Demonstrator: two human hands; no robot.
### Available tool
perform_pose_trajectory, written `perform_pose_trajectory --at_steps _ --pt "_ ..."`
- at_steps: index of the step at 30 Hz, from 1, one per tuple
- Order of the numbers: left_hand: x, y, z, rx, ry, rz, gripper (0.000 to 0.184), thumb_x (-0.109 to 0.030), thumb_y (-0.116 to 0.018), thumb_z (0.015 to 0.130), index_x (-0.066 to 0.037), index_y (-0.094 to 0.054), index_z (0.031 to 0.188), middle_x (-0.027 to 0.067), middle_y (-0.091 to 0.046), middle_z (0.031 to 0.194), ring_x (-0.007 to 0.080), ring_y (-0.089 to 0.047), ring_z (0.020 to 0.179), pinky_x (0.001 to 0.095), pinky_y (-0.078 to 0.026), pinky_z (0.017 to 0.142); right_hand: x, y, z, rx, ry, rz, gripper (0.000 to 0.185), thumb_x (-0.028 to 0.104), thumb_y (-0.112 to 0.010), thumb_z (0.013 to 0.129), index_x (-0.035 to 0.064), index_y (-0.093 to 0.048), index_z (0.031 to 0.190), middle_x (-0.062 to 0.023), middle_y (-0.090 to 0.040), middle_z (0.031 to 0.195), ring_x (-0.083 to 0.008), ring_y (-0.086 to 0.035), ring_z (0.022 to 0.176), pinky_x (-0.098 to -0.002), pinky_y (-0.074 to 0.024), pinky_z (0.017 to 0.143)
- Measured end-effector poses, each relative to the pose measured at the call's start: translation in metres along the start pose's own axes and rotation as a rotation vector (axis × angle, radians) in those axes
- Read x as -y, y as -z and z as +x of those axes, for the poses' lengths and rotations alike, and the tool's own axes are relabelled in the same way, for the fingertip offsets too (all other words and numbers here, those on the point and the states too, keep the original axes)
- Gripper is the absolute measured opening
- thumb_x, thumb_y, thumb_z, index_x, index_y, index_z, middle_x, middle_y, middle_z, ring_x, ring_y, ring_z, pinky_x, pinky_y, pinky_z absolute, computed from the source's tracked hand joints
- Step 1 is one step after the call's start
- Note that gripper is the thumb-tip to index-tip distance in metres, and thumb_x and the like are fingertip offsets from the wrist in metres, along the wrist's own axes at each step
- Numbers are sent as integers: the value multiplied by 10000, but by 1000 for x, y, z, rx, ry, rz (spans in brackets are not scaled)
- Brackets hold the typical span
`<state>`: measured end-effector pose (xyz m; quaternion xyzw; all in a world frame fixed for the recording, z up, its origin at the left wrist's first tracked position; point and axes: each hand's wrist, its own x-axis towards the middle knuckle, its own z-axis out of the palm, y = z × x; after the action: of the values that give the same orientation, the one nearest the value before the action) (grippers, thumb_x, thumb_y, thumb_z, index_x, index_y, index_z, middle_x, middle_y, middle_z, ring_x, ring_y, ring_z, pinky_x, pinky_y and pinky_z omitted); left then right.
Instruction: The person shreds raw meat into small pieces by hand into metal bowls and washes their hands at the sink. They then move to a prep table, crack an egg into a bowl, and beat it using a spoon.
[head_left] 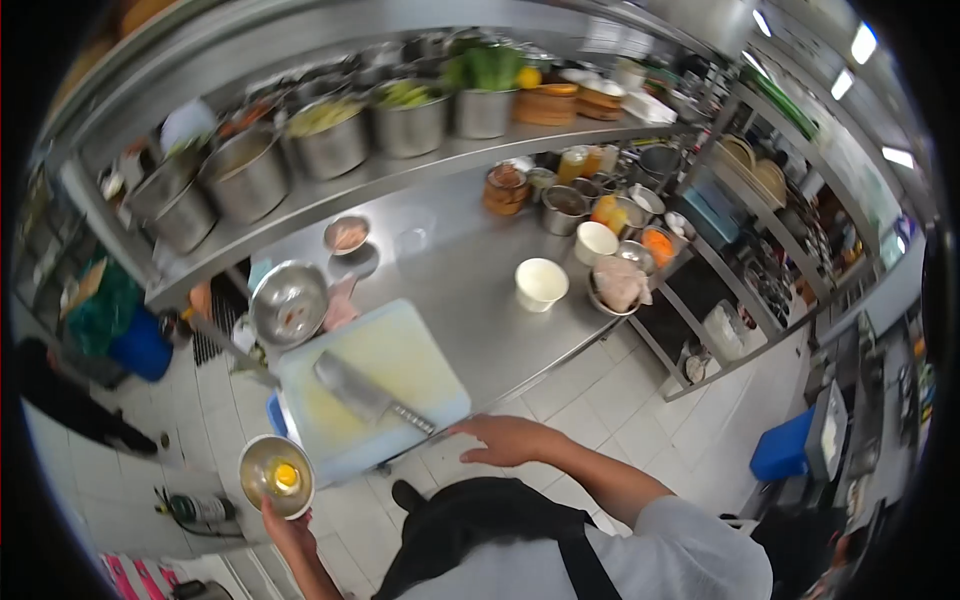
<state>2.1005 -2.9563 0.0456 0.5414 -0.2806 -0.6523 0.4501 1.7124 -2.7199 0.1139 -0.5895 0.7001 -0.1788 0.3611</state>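
Observation:
My left hand (287,527) grips a small metal bowl (257,470) by its near rim, with a raw egg (286,475) inside, its yolk whole. The bowl is held out beyond the left corner of the cutting board (420,350). On that pale, stained board lies a cleaver (352,388), its handle pointing towards my right hand (508,441). The right hand has its fingers stretched out and holds nothing; it is just past the board's right corner, close to the cleaver's handle end. Whether the fingertips touch the board I cannot tell.
Behind the board stand a large metal bowl (289,303) and a small bowl of pinkish food (347,235). A white tub (541,284) and a bowl with raw-looking meat (617,285) are on the steel table's right. Several metal pots (411,125) line the shelf (400,172) above.

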Motion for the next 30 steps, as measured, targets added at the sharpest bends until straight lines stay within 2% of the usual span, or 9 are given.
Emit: perform_pose_trajectory --at_steps 4,5,9,15,19,22,23,27,30 --pt "38 -57 -53 173 57 29 546 -509 -513 1014 -43 -525 1299 127 -702 971 218 -636 580 311 -491 461 -25 12 -78 -52 -65 39 556 422 -610 989 112 -528 1443 -203 -581 1369 -406 -604 1183 -455 -479 1022" --pt "46 -76 -68 206 132 26 569 -523 -517 1012 -38 -514 1310 133 -704 968 227 -638 568 312 -492 445 -34 15 -96 -65 -65 48 548 425 -608 990 114 -538 1436 -198 -584 1364 -405 -605 1182 -455 -481 1019" --pt "83 -140 -112 435 242 171 543 -538 -497 1010 -91 -540 1316 102 -703 973 220 -622 625 322 -443 461 -63 24 -160 -91 -158 117 516 434 -609 990 131 -574 1408 -175 -601 1332 -379 -611 1184 -448 -495 1000" --pt "123 -258 -165 720 408 314 520 -523 -438 1042 -99 -529 1329 106 -708 1043 233 -650 711 335 -449 492 -135 7 -244 -392 -252 194 494 452 -596 985 142 -623 1368 -193 -628 1281 -391 -633 1139 -457 -501 984" --pt "142 -346 -203 733 486 277 505 -469 -364 1095 -57 -473 1367 162 -697 1108 266 -705 763 346 -510 481 -162 9 -296 -469 -483 297 490 453 -609 981 141 -634 1357 -192 -638 1278 -372 -648 1138 -436 -513 978" --pt "170 -394 -196 939 496 288 501 -462 -359 1098 -58 -468 1374 159 -697 1099 256 -701 750 343 -505 476 -181 21 -324 -510 -627 394 474 452 -629 971 154 -652 1340 -189 -646 1272 -352 -658 1142 -427 -518 973" --pt "178 -412 -195 922 515 311 504 -461 -350 1100 -58 -460 1381 156 -696 1085 249 -698 739 337 -501 471 -191 25 -331 -529 -672 403 450 446 -654 974 176 -665 1335 -163 -655 1278 -307 -670 1143 -408 -533 960" --pt "196 -485 -197 1084 560 253 506 -477 -342 1100 -73 -470 1378 133 -699 1077 235 -702 772 323 -497 471 -220 72 -343 -539 -844 369 440 437 -663 971 179 -670 1328 -166 -660 1262 -293 -680 1123 -397 -534 958" --pt "204 -536 -197 995 521 280 509 -488 -357 1095 -82 -480 1376 113 -704 1071 221 -710 778 322 -502 472 -249 115 -340 -564 -844 339 434 435 -667 969 180 -675 1320 -164 -662 1257 -288 -678 1124 -395 -534 957"
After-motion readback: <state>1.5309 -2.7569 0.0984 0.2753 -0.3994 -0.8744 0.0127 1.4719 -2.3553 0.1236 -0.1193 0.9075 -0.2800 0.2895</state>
